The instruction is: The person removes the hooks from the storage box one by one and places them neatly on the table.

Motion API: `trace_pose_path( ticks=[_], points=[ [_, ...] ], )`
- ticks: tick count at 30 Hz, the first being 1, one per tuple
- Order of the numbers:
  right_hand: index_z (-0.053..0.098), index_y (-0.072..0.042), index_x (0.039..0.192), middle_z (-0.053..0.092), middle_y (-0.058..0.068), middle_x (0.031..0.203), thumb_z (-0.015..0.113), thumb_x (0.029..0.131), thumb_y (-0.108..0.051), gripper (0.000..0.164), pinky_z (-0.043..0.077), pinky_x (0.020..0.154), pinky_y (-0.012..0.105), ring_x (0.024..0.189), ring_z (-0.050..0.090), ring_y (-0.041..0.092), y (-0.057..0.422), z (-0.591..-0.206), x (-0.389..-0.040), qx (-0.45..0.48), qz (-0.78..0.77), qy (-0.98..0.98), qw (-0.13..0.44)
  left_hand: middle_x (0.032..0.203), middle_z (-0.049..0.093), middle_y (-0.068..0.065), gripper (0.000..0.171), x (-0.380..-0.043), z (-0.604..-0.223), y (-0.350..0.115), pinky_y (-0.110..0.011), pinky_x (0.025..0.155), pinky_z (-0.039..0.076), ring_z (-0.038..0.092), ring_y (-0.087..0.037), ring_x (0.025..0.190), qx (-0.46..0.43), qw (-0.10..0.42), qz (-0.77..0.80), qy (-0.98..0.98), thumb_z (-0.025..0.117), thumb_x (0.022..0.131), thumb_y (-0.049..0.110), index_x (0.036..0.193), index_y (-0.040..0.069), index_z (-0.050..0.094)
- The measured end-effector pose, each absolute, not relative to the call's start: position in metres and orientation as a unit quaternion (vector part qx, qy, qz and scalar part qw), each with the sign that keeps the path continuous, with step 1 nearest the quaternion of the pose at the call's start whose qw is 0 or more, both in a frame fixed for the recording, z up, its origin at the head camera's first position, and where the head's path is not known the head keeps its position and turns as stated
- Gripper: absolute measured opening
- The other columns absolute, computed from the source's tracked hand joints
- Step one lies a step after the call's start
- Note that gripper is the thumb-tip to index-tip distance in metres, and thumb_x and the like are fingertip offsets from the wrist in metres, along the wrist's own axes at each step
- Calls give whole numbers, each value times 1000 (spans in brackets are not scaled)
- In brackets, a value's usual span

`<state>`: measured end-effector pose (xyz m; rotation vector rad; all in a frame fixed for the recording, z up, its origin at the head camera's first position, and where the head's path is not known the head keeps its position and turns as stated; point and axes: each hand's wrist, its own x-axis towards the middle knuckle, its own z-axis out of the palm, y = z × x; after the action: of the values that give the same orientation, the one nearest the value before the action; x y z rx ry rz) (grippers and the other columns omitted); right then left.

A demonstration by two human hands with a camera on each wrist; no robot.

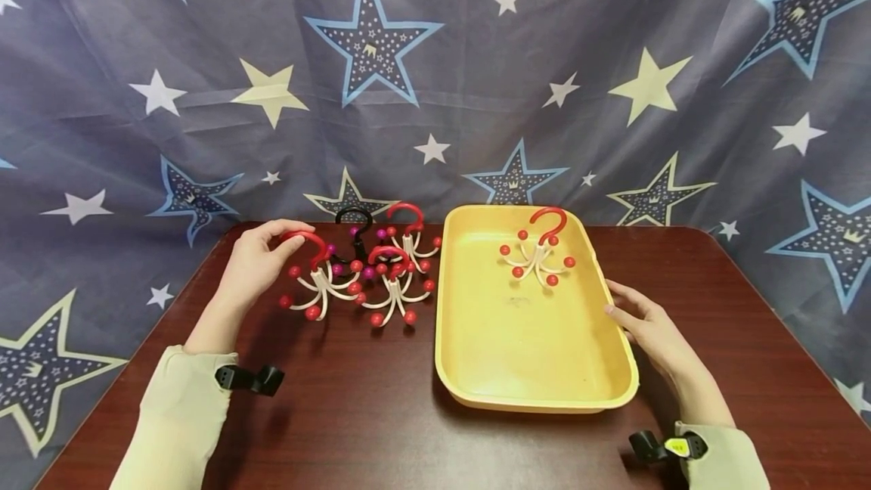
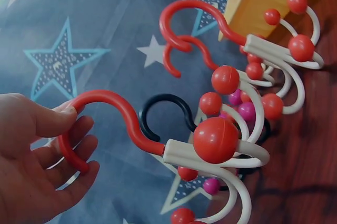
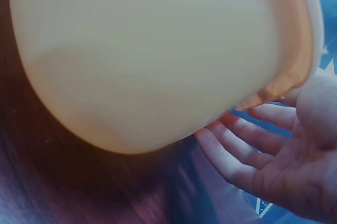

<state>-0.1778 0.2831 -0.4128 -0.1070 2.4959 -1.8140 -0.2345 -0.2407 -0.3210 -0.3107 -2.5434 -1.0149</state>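
Note:
My left hand (image 1: 253,257) pinches the red hook of a multi-arm hanger (image 1: 320,279), thumb and fingertips around the curve. Its white curved arms end in red balls and point down in the head view. Close beside it stand a second red-hooked hanger (image 1: 395,292), a third (image 1: 408,242) behind, and a black hanger (image 1: 360,249) with purple balls. My right hand (image 1: 646,327) holds the right side of a yellow tray (image 1: 517,354), thumb at the rim and fingers along the outer wall (image 3: 142,76). Another red-hooked hanger (image 1: 540,255) is inside the tray.
Everything is over a dark reddish-brown table (image 1: 340,414). A grey-blue cloth (image 1: 463,97) printed with stars hangs right behind the table's back edge. The hangers on the left stand close together, near the tray's left side.

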Motion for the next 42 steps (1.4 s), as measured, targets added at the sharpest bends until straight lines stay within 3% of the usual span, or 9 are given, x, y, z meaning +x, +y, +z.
trace_pose_path(
  ticks=[3,14,22,32,37,42],
  points=[
    [30,1,139,49,6,104,52,92,-22,57,53,65,31,80,61,7,283,-412,-178,-36,-587,808,26,104,67,-9,19,-237,-327,-244,-20,79,36,55,-19,101,-106,193,-361,-906,59,89,16,104,9,67],
    [29,2,139,47,10,106,52,93,-23,57,52,65,30,80,60,6,282,-413,-177,-31,-587,809,31,108,65,-11,22,-239,-346,-246,-32,83,37,54,-23,105,-93,176,-365,-909,57,90,21,106,10,66],
    [29,1,139,47,13,108,52,93,-23,57,53,66,31,81,61,7,282,-412,-177,-30,-585,810,31,107,65,-14,20,-235,-347,-241,-33,76,36,51,-21,90,-89,162,-359,-915,58,88,11,106,9,66],
    [28,1,140,47,14,109,52,93,-22,57,53,65,31,81,61,7,282,-412,-177,-32,-586,809,32,106,66,-10,24,-238,-334,-229,-25,78,39,56,-16,95,-99,148,-372,-911,60,88,20,109,10,65],
    [28,1,140,47,12,108,52,93,-23,58,53,66,31,81,61,6,282,-412,-177,-31,-586,809,35,103,68,-8,24,-245,-320,-204,-21,73,42,58,-9,85,-114,143,-386,-904,61,87,19,108,11,65],
    [28,1,140,48,15,110,52,93,-23,58,53,66,31,81,61,7,283,-413,-178,-32,-587,809,33,103,67,-7,23,-252,-309,-170,-22,72,45,61,-13,84,-135,124,-410,-893,62,86,17,107,10,66]
  ],
)
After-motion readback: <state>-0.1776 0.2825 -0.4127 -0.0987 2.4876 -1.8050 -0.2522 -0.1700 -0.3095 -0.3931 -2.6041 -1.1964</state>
